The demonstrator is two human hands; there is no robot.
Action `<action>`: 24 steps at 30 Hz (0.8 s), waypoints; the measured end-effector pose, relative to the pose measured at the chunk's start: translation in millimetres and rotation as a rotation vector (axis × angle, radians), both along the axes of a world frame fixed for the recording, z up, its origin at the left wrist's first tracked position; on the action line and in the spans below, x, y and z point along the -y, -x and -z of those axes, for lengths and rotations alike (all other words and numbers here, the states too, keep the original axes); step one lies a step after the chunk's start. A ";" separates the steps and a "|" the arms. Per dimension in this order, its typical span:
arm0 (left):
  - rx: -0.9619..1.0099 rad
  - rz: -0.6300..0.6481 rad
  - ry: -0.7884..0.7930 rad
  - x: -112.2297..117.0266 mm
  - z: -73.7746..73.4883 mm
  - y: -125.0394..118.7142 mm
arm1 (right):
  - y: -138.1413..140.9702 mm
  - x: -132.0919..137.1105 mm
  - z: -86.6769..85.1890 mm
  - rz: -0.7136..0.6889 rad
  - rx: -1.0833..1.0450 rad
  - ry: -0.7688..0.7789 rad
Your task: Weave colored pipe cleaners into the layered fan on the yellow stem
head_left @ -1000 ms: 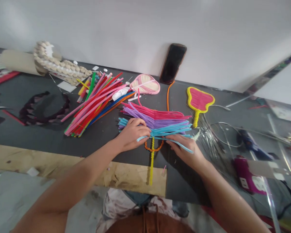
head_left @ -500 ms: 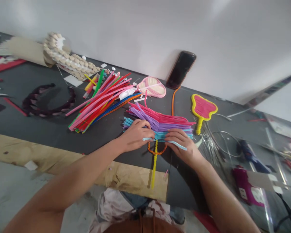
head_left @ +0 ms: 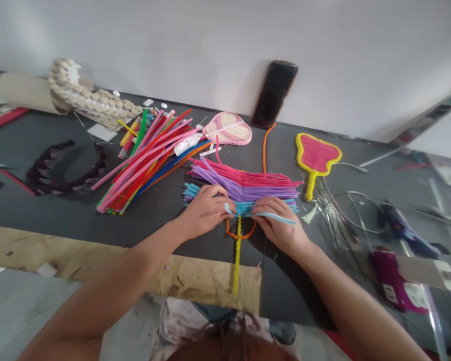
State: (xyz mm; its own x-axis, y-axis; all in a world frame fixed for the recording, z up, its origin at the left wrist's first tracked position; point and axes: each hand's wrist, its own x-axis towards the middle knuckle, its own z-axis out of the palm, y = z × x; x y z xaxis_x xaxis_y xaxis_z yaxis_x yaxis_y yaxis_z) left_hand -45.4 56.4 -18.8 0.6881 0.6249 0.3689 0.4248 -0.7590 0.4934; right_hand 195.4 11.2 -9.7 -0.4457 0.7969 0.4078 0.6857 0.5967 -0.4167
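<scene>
Head view: the left hand (head_left: 205, 210) is pinched on the curled end of a light-blue pipe cleaner (head_left: 274, 216), and the other end is gripped by the right hand (head_left: 280, 225). Over the last second both hands have been drawn inward. The strand, earlier stretched well clear of the rows, is now pressed against the blue row of the pipe-cleaner fan (head_left: 244, 183), just above its orange loop (head_left: 230, 231) and yellow stem (head_left: 236, 255). It is judged nearly seated. Loose pipe cleaners (head_left: 150, 155) are heaped far left on the desk (head_left: 60, 210).
</scene>
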 end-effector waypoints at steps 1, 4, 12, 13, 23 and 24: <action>0.002 -0.012 -0.006 0.0 0.0 -0.4 | 1.9 0.5 0.5 0.029 0.015 0.005; -0.027 -0.009 -0.041 0.1 0.0 -2.1 | 6.6 1.3 0.7 0.079 0.064 -0.009; -0.087 -0.004 -0.070 0.8 -4.1 -3.6 | 8.9 0.8 0.9 0.104 0.122 -0.060; -0.087 -0.005 -0.077 0.8 -4.6 -3.8 | 8.7 0.8 0.9 0.109 0.123 -0.054; -0.122 0.015 -0.131 2.2 -5.8 -5.1 | 8.0 0.7 -3.5 0.024 0.084 0.013; -0.124 0.019 -0.124 2.2 -5.3 -4.7 | 8.2 0.7 -3.5 0.027 0.078 0.016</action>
